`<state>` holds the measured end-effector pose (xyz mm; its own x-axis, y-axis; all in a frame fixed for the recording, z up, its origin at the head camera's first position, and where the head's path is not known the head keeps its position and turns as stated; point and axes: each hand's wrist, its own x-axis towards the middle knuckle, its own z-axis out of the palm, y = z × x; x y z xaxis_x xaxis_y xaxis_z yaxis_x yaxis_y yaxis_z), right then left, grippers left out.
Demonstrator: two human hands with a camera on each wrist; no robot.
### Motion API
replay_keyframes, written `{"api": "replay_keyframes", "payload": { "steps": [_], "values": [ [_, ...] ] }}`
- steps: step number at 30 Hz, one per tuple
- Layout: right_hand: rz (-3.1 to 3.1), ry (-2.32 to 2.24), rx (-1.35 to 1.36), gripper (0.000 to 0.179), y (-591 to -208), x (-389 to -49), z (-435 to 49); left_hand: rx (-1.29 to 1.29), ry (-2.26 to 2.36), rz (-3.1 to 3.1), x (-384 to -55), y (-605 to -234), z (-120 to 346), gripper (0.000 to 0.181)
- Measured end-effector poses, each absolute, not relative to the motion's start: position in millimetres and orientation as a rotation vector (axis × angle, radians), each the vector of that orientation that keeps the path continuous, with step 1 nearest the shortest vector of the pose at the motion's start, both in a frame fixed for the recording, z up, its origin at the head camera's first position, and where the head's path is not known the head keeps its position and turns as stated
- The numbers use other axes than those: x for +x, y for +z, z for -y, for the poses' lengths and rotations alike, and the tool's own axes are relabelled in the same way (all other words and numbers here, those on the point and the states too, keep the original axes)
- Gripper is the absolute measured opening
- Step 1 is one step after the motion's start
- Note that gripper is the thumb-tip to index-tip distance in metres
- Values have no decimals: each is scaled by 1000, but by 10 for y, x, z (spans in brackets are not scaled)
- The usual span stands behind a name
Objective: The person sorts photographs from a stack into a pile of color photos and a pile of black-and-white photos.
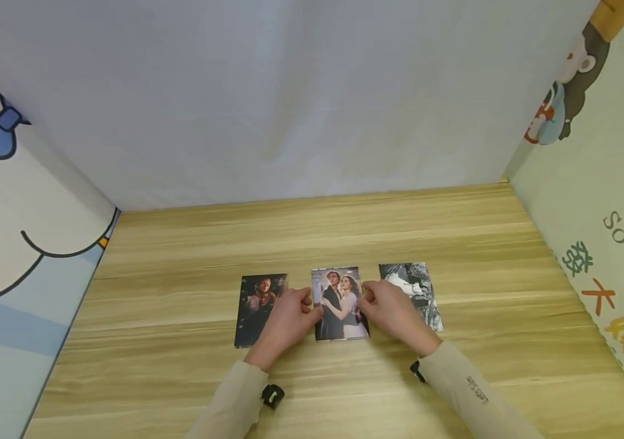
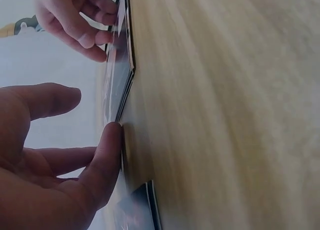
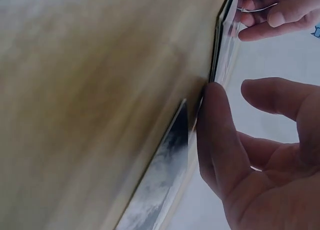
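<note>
The surface (image 1: 312,238) is showing smooth wood grain with a faint sheen. The middle card (image 1: 340,311) is looking like glossy paper; the left card (image 1: 255,308) and right card (image 1: 421,289) are appearing similarly smooth. The backdrop (image 1: 312,97) and the sleeves (image 1: 457,387) are looking like matt cloth.

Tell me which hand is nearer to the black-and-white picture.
Right: the right hand partly hides the black-and-white picture in the head view; the left hand is farther off, at the left edge of the middle picture.
</note>
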<state>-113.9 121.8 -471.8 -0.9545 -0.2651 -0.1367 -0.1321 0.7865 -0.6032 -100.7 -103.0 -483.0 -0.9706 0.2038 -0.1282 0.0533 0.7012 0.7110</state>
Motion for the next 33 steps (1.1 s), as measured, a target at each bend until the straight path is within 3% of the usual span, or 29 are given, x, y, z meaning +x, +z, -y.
{"api": "replay_keyframes", "payload": {
  "steps": [3,8,18,23,28,33],
  "values": [
    [-2769,-901,-354,27,-4722,-1154,-1214,234,1121,-2698,-1033,-4822,1034,24],
    [-2759,-908,-391,34,-4735,-1167,-1209,282,1102,-2702,-1059,-4806,1031,27],
    [-2747,-928,-363,31,-4738,-1149,-1219,277,1102,-2696,-1072,-4823,1007,29],
    [-2729,-935,-297,10,-4732,-1123,-1206,255,1136,-2675,-1051,-4830,1008,21],
    [-2745,-945,-262,42,-4713,-1090,-1198,191,1135,-2683,-1005,-4808,1001,11],
    [-2766,-972,-225,48,-4706,-1060,-1197,130,1165,-2674,-975,-4802,999,17]
  ]
}}
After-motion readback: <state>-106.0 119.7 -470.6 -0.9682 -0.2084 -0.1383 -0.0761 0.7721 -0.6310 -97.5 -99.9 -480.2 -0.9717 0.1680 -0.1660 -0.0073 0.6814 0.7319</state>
